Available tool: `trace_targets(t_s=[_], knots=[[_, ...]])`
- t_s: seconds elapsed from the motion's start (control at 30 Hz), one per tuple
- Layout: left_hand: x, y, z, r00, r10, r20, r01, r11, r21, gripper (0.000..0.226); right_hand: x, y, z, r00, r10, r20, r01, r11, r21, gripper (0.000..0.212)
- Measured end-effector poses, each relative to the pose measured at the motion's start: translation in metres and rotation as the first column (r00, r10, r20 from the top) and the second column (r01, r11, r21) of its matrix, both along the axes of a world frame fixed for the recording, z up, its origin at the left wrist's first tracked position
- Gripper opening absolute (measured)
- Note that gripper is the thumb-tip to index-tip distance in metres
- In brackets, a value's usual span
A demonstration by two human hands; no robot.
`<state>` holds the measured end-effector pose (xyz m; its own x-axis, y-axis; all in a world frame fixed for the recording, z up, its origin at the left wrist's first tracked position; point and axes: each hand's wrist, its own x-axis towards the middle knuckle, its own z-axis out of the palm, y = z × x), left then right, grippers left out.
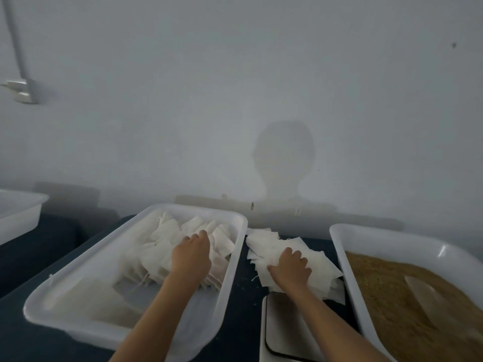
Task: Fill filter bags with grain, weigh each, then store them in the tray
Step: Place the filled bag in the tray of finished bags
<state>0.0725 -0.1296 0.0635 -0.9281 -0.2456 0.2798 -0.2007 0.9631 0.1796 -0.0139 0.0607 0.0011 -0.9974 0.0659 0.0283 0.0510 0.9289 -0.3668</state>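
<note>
A white tray [78,278] in the middle holds a row of filled white filter bags [167,246] stacked against its right side. My left hand [192,253] lies palm down on these bags with the fingers bent over their far side, fingertips hidden. To the right of the tray, a loose pile of empty filter bags [313,265] lies on the dark table. My right hand [291,267] is on that pile, its fingers curled and its thumb pinching the top bags. A white tray [386,244] at the right holds brown grain [386,291].
A white scale [282,333] sits on the table under my right forearm, between the two trays. A pale scoop [428,299] lies in the grain. Another white tray [18,212] stands at the far left. A bare wall runs close behind the table.
</note>
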Motion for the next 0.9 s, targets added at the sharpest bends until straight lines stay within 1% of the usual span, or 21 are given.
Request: trace_targets(t_s=[0.03, 0.1, 0.17, 0.27, 0.33, 0.47, 0.57, 0.63, 0.77, 0.9], knots=[[-0.003, 0.004, -0.002, 1.0, -0.013, -0.019, 0.013, 1.0, 0.009, 0.028, 0.0, -0.001, -0.004, 1.0, -0.022, -0.015, 0.022, 0.999, 0.023, 0.058], [-0.007, 0.009, -0.006, 0.998, -0.031, -0.059, 0.033, 0.999, 0.026, 0.027, 0.0, -0.005, -0.013, 0.997, -0.049, -0.065, 0.054, 0.996, 0.069, 0.058], [-0.011, 0.009, -0.01, 0.995, -0.045, -0.091, 0.048, 0.998, 0.038, 0.025, 0.0, -0.007, -0.02, 0.992, -0.052, -0.112, 0.065, 0.992, 0.109, 0.05], [-0.013, 0.005, -0.014, 0.993, -0.046, -0.112, 0.052, 0.997, 0.051, 0.022, -0.002, -0.003, -0.028, 0.986, -0.033, -0.167, 0.049, 0.994, 0.097, 0.035], [-0.013, 0.004, -0.014, 0.992, -0.046, -0.121, 0.053, 0.997, 0.054, 0.021, -0.003, 0.002, -0.032, 0.982, -0.012, -0.188, 0.03, 0.996, 0.09, 0.033], [-0.015, 0.014, -0.009, 0.987, -0.075, -0.14, 0.081, 0.996, 0.036, 0.01, -0.003, 0.003, -0.033, 0.981, -0.006, -0.195, 0.026, 0.995, 0.1, 0.045], [-0.016, 0.023, -0.006, 0.981, -0.113, -0.155, 0.116, 0.993, 0.012, 0.006, -0.002, -0.001, -0.031, 0.981, -0.015, -0.192, 0.036, 0.993, 0.108, 0.035], [-0.017, 0.025, -0.005, 0.978, -0.135, -0.158, 0.138, 0.99, 0.004, 0.004, -0.001, -0.004, -0.032, 0.981, -0.012, -0.195, 0.037, 0.991, 0.126, 0.035], [-0.022, 0.033, -0.002, 0.971, -0.176, -0.164, 0.178, 0.984, -0.007, 0.005, -0.001, -0.006, -0.032, 0.977, -0.013, -0.212, 0.047, 0.987, 0.156, 0.038], [-0.028, 0.051, -0.001, 0.957, -0.25, -0.148, 0.252, 0.968, -0.002, 0.014, -0.003, -0.005, -0.03, 0.978, -0.003, -0.208, 0.03, 0.991, 0.127, 0.034]])
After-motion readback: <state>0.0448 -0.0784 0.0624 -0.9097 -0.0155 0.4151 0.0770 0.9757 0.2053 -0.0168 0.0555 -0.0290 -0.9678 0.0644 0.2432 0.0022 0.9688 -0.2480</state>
